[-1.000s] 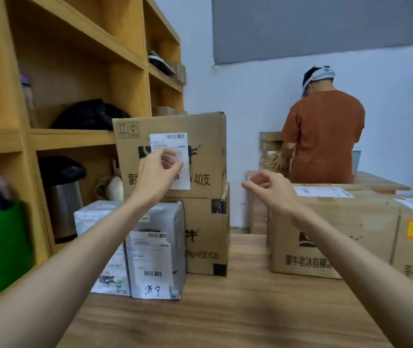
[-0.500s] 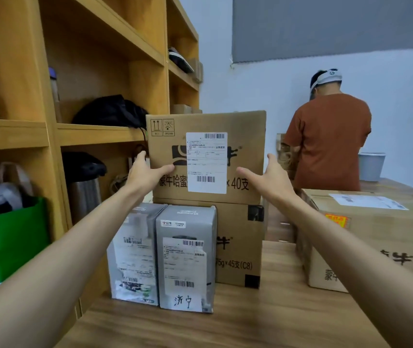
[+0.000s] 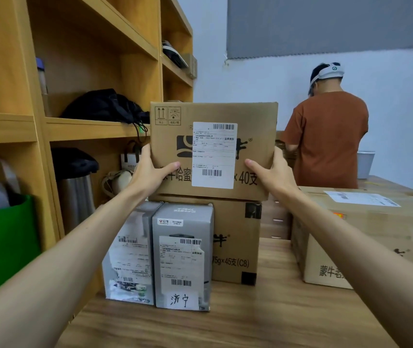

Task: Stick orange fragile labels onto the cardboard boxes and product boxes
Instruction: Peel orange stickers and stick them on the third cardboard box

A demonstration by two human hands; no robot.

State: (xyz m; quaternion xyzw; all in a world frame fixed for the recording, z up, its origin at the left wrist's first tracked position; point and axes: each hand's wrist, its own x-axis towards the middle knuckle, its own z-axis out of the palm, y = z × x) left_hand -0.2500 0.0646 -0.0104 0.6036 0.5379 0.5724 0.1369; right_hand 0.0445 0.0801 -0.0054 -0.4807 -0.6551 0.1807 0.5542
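Cardboard box [image 3: 256, 121] marked "×40支", with barcode label [image 3: 214, 154], gripped by left hand [image 3: 150, 175] and right hand [image 3: 273, 175].

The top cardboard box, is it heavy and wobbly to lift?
Probably stiff: the top cardboard box shows flat faces and sharp edges. Maybe not very heavy: the left hand and right hand grip just its sides. Smooth sides might slip.

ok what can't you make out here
Head view:
- Top cardboard box: sides and back, hidden by its own front; fingers of left hand and right hand wrap out of sight.
- Orange label on right box: mostly covered by right forearm.
- Lower box: left part hidden by grey product boxes.
- Shipping label print: too small.
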